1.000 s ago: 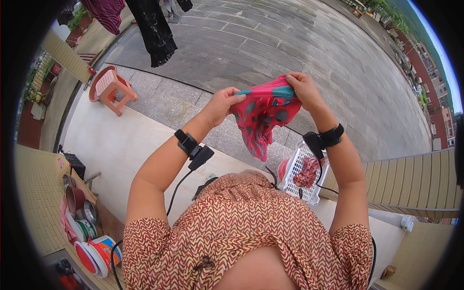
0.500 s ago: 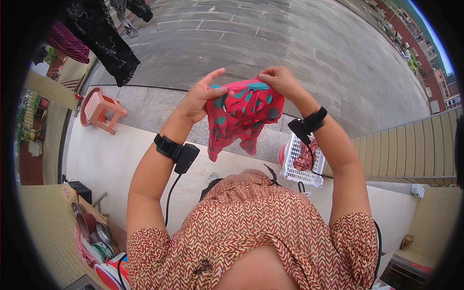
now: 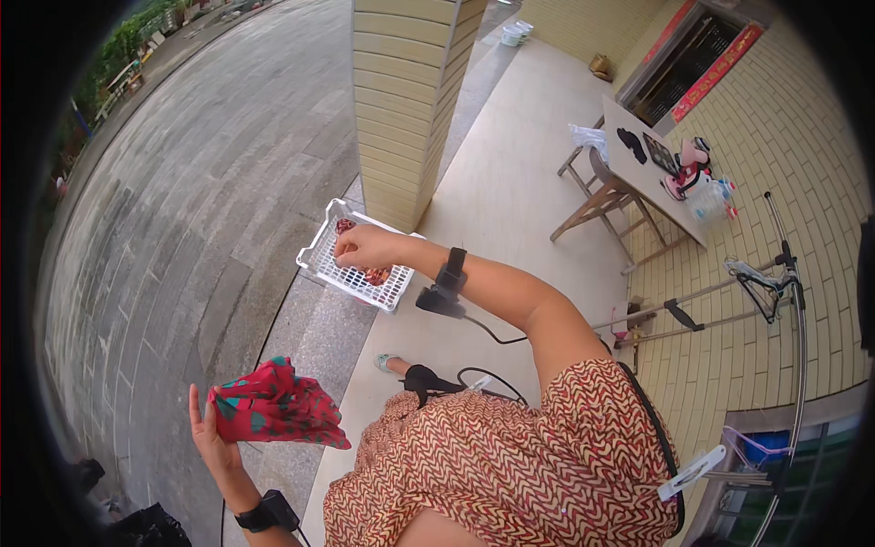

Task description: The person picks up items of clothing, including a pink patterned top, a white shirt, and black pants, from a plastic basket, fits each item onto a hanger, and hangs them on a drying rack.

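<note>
My left hand [image 3: 217, 439] is at the lower left, thumb against a red cloth garment [image 3: 278, 407] with teal spots. The garment is bunched and reaches from that hand toward my body; one or two fingers point up, apart from it. My right arm stretches forward over a white plastic basket [image 3: 396, 284]. Inside, a dark red patterned cloth [image 3: 375, 274] shows on both sides of my right hand [image 3: 366, 248]. The fingers of that hand are bent down and drawn together; their tips are partly hidden, so I cannot tell whether they grip the cloth.
A tiled pillar [image 3: 401, 109] rises just behind the basket. Farther right stands a wooden table [image 3: 638, 164] holding several items. Metal poles with a hanger [image 3: 761, 283] run along the right wall. A white clothes peg [image 3: 693, 472] shows at the lower right.
The view has turned to the right. My right hand has let go of the red garment and moved over to the basket. My left hand still holds the garment, now lower and to the left.
</note>
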Demonstrator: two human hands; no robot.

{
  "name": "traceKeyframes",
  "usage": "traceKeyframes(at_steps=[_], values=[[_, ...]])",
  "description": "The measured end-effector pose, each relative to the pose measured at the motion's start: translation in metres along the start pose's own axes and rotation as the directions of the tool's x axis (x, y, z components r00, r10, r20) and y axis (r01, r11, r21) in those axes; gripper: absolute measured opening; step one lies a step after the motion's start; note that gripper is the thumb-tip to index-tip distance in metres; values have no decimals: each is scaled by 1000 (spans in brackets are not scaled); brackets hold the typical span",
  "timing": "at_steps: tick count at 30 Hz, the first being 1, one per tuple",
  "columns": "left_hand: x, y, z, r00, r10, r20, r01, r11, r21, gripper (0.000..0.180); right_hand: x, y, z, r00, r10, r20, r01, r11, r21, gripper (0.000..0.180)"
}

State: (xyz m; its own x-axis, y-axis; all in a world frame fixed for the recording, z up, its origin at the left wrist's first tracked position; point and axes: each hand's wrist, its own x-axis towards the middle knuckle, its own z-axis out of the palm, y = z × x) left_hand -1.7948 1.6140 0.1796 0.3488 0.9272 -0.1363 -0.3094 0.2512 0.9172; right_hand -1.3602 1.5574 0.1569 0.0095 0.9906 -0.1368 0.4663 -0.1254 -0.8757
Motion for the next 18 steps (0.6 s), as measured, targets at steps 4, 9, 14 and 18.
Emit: traceKeyframes(at_steps=[4, 9, 14, 18], values=[[31, -28, -18, 977, -189, -98, 191, 982, 5, 46, -130, 53, -74, 863, 378, -335, -309, 920, 241, 26], [55, -54, -43, 952, -263, -157, 282, 953, 113, 48, -283, 88, -112, 514, 537, -668, -345, 843, 412, 25], [1, -26, -37, 867, 273, 416, -497, 527, 690, 63, -434, 119, -152, -155, 318, -936, -152, 928, 340, 18], [-7, -19, 28, 903, 320, 287, -411, 445, 796, 50, -572, 127, -187, -571, 215, -792, -7, 964, 266, 20]])
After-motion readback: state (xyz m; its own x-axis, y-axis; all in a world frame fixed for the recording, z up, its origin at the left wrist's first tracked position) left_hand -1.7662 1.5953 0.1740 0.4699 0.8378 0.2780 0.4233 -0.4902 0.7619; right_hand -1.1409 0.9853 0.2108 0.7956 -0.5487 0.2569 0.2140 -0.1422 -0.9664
